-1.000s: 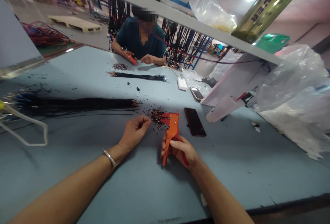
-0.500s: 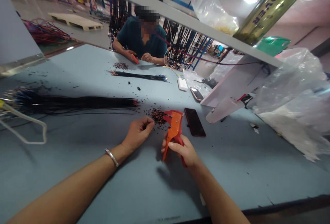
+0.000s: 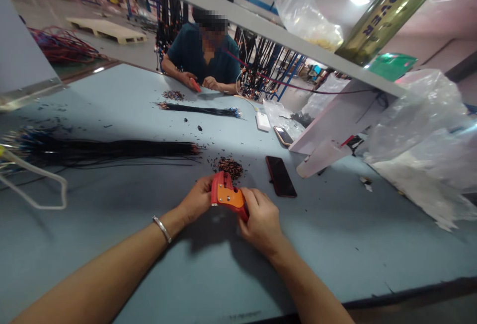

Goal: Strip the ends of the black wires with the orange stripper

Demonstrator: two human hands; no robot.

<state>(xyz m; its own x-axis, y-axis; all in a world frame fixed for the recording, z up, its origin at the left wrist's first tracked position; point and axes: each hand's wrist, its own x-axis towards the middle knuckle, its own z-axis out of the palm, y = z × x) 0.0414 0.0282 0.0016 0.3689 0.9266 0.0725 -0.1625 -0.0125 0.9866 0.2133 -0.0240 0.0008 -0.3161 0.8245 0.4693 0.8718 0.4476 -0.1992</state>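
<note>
My right hand (image 3: 261, 220) is closed around the handles of an orange and red wire stripper (image 3: 228, 197). The tool is turned sideways, its head towards my left hand (image 3: 197, 199). That hand is closed right beside the stripper's head; its fingertips are partly hidden behind the tool, and I cannot make out what they hold. Just beyond the stripper lies a heap of short black and copper-coloured offcuts (image 3: 231, 167). To the left, a long bundle of black wires (image 3: 126, 148) rests on the table, its near-side ends reddish.
A dark phone (image 3: 281, 177) lies right of the offcuts. Across the blue table (image 3: 335, 244) a co-worker (image 3: 208, 55) holds a red tool beside a smaller wire bundle (image 3: 201, 109). A white bent frame (image 3: 55, 177) stands at left, plastic bags (image 3: 417, 115) at right.
My right hand has turned the wire stripper from upright to sideways and brought its head left, up against my left hand. The left hand has stayed nearly in place.
</note>
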